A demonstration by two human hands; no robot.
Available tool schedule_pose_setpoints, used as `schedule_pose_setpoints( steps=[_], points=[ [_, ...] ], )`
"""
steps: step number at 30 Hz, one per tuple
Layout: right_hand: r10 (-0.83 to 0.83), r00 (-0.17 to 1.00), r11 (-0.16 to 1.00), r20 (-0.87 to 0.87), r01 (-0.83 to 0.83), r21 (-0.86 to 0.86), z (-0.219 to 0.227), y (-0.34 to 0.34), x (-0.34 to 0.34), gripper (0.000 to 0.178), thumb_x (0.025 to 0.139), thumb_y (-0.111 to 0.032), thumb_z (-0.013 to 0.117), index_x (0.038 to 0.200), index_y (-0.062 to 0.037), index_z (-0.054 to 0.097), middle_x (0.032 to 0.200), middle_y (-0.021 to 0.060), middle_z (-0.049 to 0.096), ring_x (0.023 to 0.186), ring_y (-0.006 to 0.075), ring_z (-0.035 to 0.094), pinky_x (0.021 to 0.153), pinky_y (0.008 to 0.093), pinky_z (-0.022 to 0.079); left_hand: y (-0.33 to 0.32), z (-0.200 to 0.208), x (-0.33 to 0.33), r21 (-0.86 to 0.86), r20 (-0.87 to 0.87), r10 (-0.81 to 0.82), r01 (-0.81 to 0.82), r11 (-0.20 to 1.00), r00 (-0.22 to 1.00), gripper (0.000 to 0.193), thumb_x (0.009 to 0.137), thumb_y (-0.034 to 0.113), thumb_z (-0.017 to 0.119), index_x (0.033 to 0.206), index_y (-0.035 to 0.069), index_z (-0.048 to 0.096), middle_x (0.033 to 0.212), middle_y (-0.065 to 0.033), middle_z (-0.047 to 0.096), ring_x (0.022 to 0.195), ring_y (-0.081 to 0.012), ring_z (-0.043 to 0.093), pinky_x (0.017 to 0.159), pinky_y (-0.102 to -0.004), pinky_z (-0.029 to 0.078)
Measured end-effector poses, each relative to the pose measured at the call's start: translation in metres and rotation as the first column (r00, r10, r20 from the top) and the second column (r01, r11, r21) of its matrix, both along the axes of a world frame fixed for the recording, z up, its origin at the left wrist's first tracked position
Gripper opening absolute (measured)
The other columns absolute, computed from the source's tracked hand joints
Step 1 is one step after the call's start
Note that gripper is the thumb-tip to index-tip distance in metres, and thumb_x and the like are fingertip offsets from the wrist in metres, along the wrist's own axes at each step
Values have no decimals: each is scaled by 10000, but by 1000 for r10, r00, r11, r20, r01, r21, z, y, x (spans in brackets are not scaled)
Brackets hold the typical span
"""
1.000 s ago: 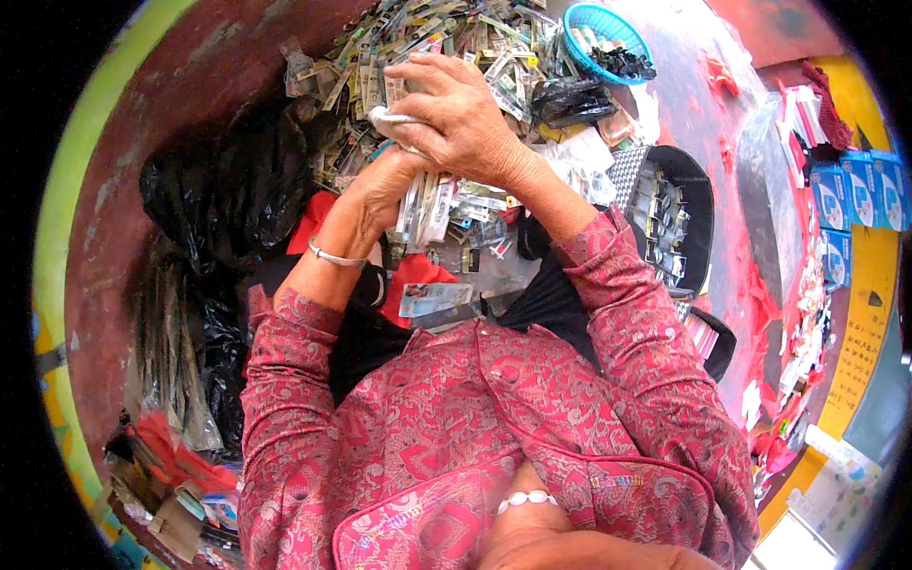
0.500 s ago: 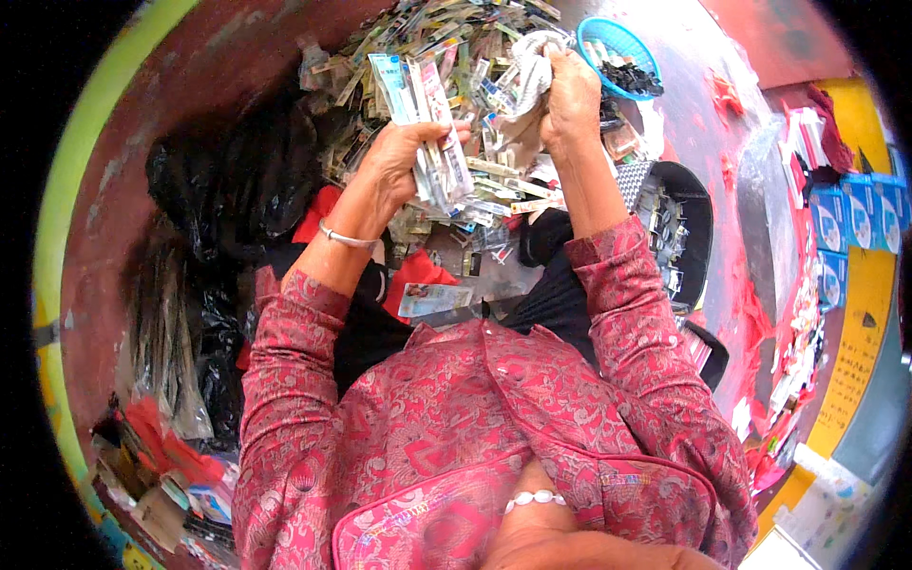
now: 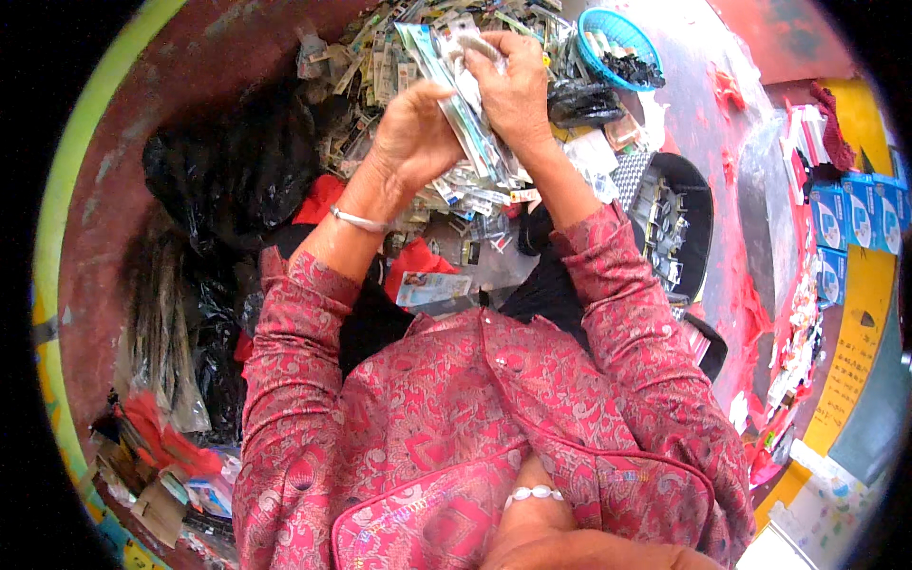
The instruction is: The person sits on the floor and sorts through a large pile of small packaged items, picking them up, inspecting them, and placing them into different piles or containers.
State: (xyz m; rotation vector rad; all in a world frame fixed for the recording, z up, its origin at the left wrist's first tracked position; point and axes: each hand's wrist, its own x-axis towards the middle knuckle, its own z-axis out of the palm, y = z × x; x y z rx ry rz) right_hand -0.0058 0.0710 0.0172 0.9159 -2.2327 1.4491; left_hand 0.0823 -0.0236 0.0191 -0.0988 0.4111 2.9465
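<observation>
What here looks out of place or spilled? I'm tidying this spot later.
The small packets lie in a loose, jumbled heap rather than stacked, spreading toward the blue basket. One packet lies apart near the lap. The left hand and right hand hold a fanned bundle.

both hands raised and close together, forearms angled inward

left hand (image 3: 410,133) up in front of the chest, back of the hand to the camera, fingers curled in a closed grip; a thin bangle sits on the left wrist. right hand (image 3: 513,90) just beside it and a little higher, fingers bent and pinched shut, knuckles upward. both forearms rise from the lower edge in patterned red sleeves, pushed back short of the wrists, elbows bent and spread apart.
</observation>
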Motion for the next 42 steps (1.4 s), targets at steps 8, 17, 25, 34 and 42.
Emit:
schedule_pose_setpoints(
  steps=[8,17,25,34,42],
  points=[
    [125,912,987,-390,-73,146,13,-7,20,159,610,-149,619,765,-114,623,901,113,488,840,278,452,741,376,361,-4,-5,-7,44,108,201,-206,977,974,292,785,267,591,1009,86,539,945,-50,581,890,-179,555,833,-337,442],
    [514,681,854,521,-463,-236,4,0,4,230,666,-163,655,831,-7,616,1041,115,498,953,197,485,825,303,386,-10,-7,-10,55,191,174,-187,981,966,264,764,250,613,938,62,550,880,-90,598,800,-224,589,757,-394,480],
    [657,258,741,708,-48,-670,5,6,-4,68,798,-48,535,845,-2,554,759,71,603,626,140,591,560,279,499,-10,-9,-11,-32,253,245,-245,969,936,214,805,203,568,991,102,535,969,-106,589,857,-249,581,738,-449,476],
    [327,942,939,80,-333,82,23,-6,18,163,748,-135,565,881,-42,576,805,89,587,726,205,584,649,301,452,-17,-27,-20,-243,193,319,-269,932,928,178,811,147,519,952,38,520,898,-85,588,787,-194,587,715,-361,503],
    [726,673,549,145,-693,468,31,23,14,151,709,-142,583,819,-38,573,814,116,528,750,304,532,658,358,415,-46,-16,-17,-252,336,473,-406,878,815,236,854,134,416,1011,-42,404,1046,-250,524,997,-358,511,880,-463,407]
  ],
)
